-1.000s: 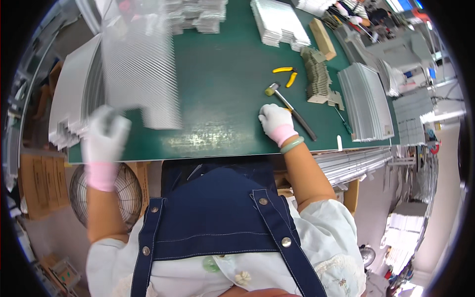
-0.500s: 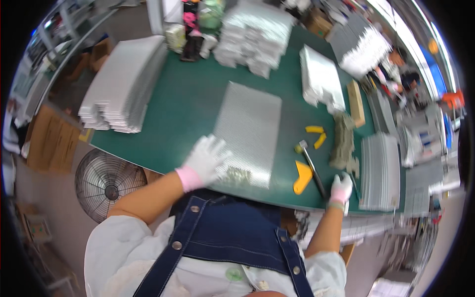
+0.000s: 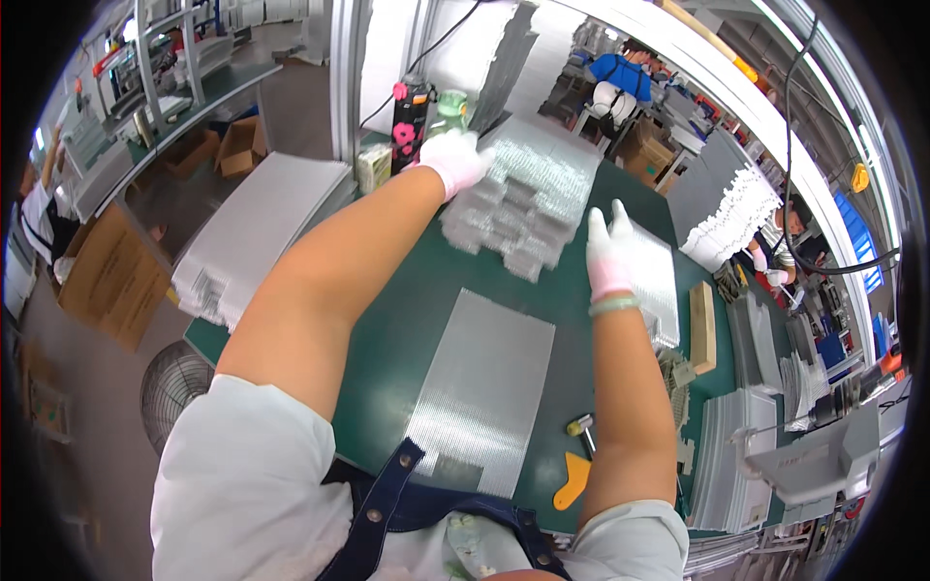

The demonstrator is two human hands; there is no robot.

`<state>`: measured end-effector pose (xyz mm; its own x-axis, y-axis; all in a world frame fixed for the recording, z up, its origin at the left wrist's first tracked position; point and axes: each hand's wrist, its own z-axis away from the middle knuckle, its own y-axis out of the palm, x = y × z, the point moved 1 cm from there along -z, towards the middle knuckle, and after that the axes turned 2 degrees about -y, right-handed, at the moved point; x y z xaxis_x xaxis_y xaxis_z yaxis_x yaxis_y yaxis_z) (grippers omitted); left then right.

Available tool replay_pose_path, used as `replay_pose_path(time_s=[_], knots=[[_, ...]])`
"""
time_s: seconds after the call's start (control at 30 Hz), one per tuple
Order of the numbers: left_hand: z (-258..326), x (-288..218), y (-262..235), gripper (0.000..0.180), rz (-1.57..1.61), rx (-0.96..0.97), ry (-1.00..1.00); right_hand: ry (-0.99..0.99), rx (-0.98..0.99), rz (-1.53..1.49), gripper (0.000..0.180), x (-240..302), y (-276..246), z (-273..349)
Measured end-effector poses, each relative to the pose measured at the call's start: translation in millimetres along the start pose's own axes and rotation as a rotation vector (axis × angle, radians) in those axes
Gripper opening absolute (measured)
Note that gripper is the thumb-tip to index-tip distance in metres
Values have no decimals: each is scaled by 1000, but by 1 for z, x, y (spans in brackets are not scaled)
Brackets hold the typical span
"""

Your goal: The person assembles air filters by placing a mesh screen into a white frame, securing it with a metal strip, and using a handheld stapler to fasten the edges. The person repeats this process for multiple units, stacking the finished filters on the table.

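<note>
From my seat, I take twelve as straight ahead of the wearer: the tall stack of notched silver sheets (image 3: 533,179) sits at twelve on the green workbench (image 3: 383,378), its long axis running roughly one to seven. The gloved left hand (image 3: 457,162) is the nearer, right at the stack's far left edge, with the sheets at four o'clock from its fingers. That arm reaches out long toward one, fingers bent and close together; I cannot tell whether they pinch a sheet. The gloved right hand (image 3: 610,247) stands apart from this stack, which lies at ten o'clock from it; its forearm points to twelve, two fingers fork wide, and I see nothing in its grasp. It overlaps the smaller shiny stack (image 3: 655,286) in my view, but contact I cannot judge. At six from the tall stack, a single textured sheet (image 3: 489,378) lies flat, also one to seven, with a yellow scraper (image 3: 573,481) between four and five from it
</note>
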<state>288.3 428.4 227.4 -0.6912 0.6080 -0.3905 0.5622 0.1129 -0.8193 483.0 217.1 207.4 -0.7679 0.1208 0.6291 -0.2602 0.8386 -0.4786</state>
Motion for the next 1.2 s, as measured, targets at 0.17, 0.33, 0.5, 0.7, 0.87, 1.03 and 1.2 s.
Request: replay_pose_path(time_s=[0.17,0.33,0.5,0.7,0.87,1.03,1.2], knots=[[-21,-44,9,58,-61,231,-58,309,320,124,87,-37,30,-51],[-25,-58,-7,53,-148,-98,99,131,197,-82,74,3,24,-59],[-46,-42,-28,37,826,-262,156,109,14,-652,63,13,14,-63],[-43,-29,-35,56,2119,319,165,71,53,-561,51,0,4,-66],[6,-6,-73,76,1553,462,354,89,-6,-1099,34,40,-47,-42],[140,-21,-119,61,1295,237,160,224,193,-845,19,62,-107,91],[291,-12,-106,46,579,80,104,137,97,-323,30,93,-135,252]])
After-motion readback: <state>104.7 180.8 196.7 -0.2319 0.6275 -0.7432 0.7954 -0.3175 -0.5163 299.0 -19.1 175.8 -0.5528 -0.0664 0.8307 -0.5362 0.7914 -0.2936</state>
